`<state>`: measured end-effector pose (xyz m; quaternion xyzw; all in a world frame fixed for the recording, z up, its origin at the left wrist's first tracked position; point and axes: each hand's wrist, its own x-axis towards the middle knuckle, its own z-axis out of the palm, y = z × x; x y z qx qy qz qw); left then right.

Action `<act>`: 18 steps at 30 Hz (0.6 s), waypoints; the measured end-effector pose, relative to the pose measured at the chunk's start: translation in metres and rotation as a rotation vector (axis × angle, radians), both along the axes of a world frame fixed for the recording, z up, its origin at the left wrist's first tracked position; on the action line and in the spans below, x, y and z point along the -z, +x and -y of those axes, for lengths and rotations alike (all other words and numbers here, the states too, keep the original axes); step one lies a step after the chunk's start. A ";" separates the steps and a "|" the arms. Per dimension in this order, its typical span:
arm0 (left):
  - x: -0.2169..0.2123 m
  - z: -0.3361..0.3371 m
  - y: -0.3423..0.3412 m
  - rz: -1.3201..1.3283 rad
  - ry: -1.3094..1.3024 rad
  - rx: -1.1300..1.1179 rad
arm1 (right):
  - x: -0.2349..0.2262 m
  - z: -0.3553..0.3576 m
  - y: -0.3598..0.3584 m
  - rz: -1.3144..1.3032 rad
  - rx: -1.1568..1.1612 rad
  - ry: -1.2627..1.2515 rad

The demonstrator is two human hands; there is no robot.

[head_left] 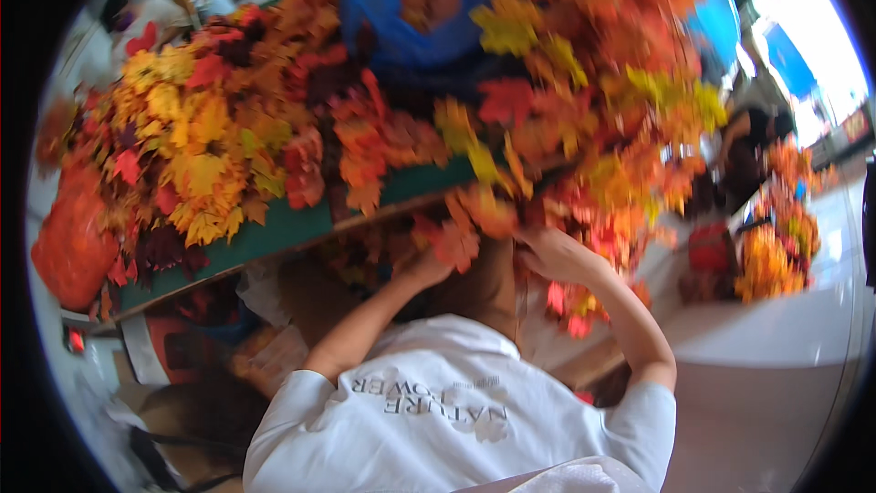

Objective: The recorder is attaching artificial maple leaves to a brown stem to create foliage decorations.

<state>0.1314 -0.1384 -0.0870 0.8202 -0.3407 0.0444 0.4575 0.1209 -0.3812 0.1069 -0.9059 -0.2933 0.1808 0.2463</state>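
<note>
From my remote seat I see both hands raised to the near edge of the green table (274,236), in the middle of the frame. The left hand (427,267) sits just under the table edge, and an orange leaf (458,243) lies over its fingers. The hand touches that leaf, but I cannot tell whether it pinches it or only rests against it. The right hand (558,256), a little right of centre, reaches into a hanging cluster of red and orange leaves (598,219). Its fingertips are buried among them, so I cannot tell whether it is clenched or loose. Both forearms rise from the white T-shirt (456,420) that fills the lower middle of the frame.

The leaves are part of a large heap of artificial autumn foliage (210,137), which covers the tabletop from the upper left to the upper right in yellow, orange, red and dark maroon. At the top centre a blue bag (392,27) stands open in the heap with more leaves inside. At the left edge an orange bag (71,251) hangs beside the table's corner.

At the right of the frame another person (748,160) bends over a separate bundle of yellow and orange leaves (771,260) on the pale floor (776,329). The view is motion-blurred, so finer detail is lost.
</note>
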 end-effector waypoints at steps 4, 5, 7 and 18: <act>-0.127 0.001 -0.039 -0.622 -0.562 -0.022 | 0.075 -0.077 -0.014 -0.547 -0.052 0.091; -0.149 0.004 -0.045 -0.858 -0.841 -0.086 | 0.143 -0.088 -0.033 -0.226 -0.043 0.488; -0.196 0.003 -0.045 -0.947 -1.209 0.059 | 0.112 -0.110 -0.047 -0.606 -0.125 0.871; -0.282 0.065 -0.095 -0.824 -0.697 0.661 | -0.152 0.212 -0.101 -0.321 0.835 0.682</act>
